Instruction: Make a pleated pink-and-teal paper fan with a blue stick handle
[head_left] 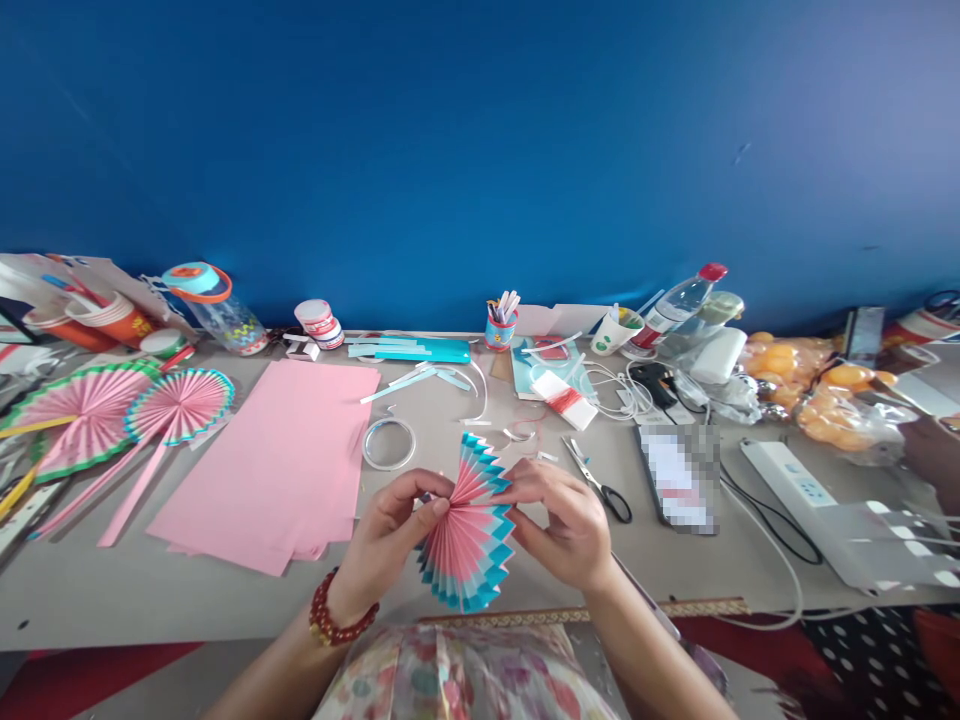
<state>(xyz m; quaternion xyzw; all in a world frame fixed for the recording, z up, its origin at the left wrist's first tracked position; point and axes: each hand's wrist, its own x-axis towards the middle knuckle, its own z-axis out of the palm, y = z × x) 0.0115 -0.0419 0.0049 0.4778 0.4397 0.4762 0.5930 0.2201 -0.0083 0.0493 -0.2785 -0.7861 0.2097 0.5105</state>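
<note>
A pleated paper fan [469,545], pink with turquoise and white edges, is held between both hands just above the grey table's near edge [150,600]. My left hand [394,530], with a red bead bracelet at the wrist, pinches the fan's left side with closed fingers. My right hand [566,525] grips its right side, fingers curled on the folds. The fan is spread partway open, pleats radiating from between my hands.
Pink paper sheets [277,465] lie left of my hands, with two finished round fans [176,405] on sticks beyond. A tape ring [388,442], scissors [596,482], a phone [679,475], a power strip [791,480], bottles, cups and a bag of oranges [817,395] crowd the back.
</note>
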